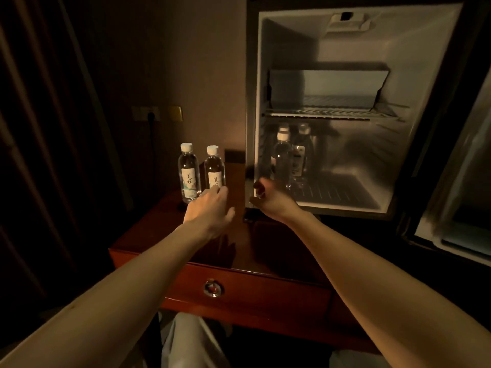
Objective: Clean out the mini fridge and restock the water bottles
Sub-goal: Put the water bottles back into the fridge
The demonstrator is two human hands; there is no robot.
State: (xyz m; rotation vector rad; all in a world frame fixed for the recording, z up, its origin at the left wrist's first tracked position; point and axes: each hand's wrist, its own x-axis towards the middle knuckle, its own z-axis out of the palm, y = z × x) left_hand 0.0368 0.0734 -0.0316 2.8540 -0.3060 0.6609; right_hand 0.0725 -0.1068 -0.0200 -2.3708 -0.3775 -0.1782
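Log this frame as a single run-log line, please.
left hand reaching right table bottle | right hand empty at fridge sill | bottles inside | door open

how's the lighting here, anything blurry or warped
Head view: dim and warm, brightest inside the fridge, darkest over the curtains at left; the right hand is slightly motion-blurred; bottles in the fridge look soft; wide-angle lens bends the fridge frame and stretches both forearms.
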